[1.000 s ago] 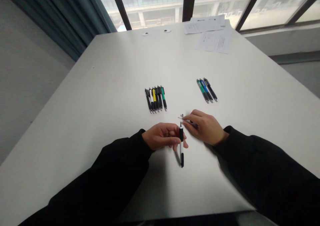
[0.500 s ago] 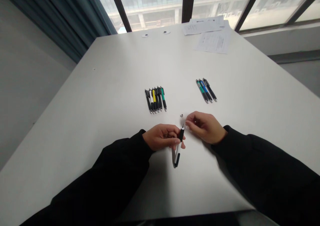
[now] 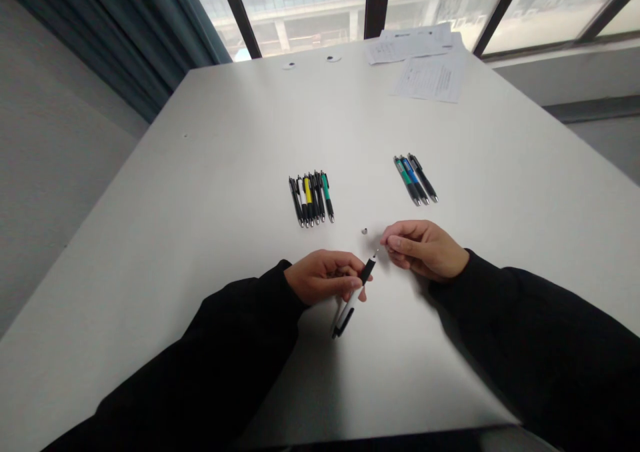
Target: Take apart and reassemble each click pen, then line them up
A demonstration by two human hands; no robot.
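Compared with half a second ago, the white-and-black pen (image 3: 351,303) in the left hand (image 3: 325,275) leans further, tip rightward; the right hand (image 3: 425,249) has shifted right, fingertips pinched narrow, contents too small to tell. Six pens (image 3: 308,192) lie left, three pens (image 3: 415,181) right, with one small piece (image 3: 365,231) near the fingers. Bare surface (image 3: 200,205) stretches left; its near edge runs below the held pen.

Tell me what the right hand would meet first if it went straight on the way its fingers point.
Probably the small piece on the table, just ahead of the right hand. The pen in the left hand has its tip near that line; depth is unclear, so that might come first.
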